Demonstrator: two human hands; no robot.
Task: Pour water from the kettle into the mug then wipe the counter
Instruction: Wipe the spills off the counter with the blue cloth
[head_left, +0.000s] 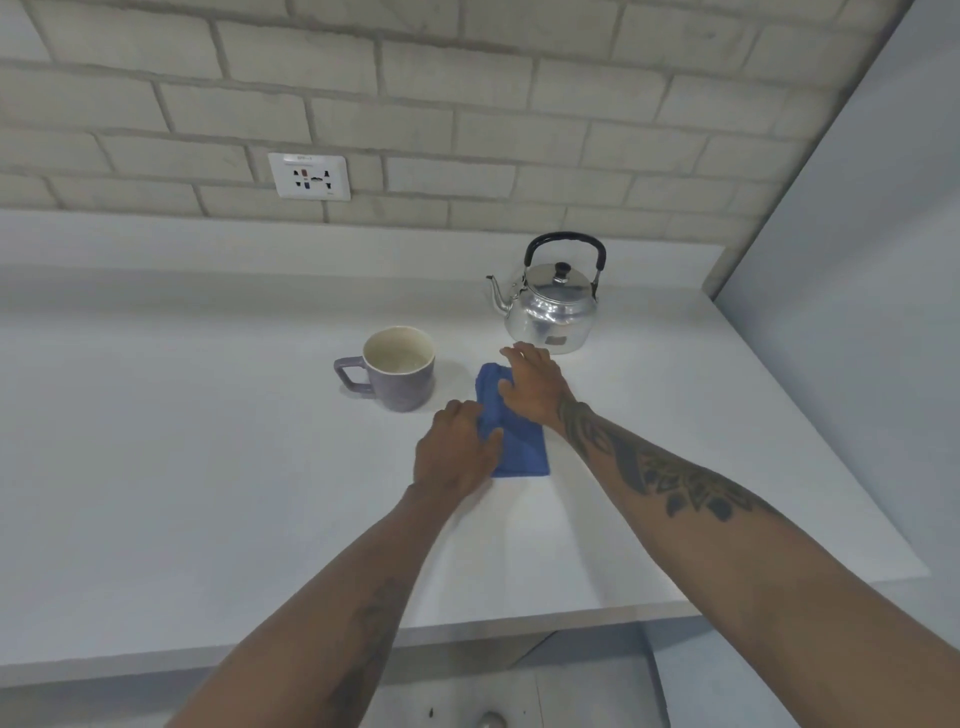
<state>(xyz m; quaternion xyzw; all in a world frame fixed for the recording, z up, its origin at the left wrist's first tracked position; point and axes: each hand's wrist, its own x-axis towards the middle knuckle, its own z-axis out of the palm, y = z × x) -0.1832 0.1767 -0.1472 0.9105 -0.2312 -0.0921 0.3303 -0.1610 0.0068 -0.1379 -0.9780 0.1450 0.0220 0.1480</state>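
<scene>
A shiny metal kettle (551, 306) with a black arched handle stands upright at the back right of the white counter (208, 441), spout pointing left. A purple-grey mug (397, 369) with a cream inside stands left of it, handle to the left. Between them and nearer to me lies a folded blue cloth (522, 447). My left hand (454, 449) grips the cloth's left edge. My right hand (532, 384) lies on the cloth's far end, fingers spread and pressing down, just in front of the kettle.
A white wall socket (309, 176) sits in the pale brick wall behind the counter. A plain grey wall (857, 260) closes off the right side. The counter's front edge (467, 631) runs below my forearms, with floor beneath.
</scene>
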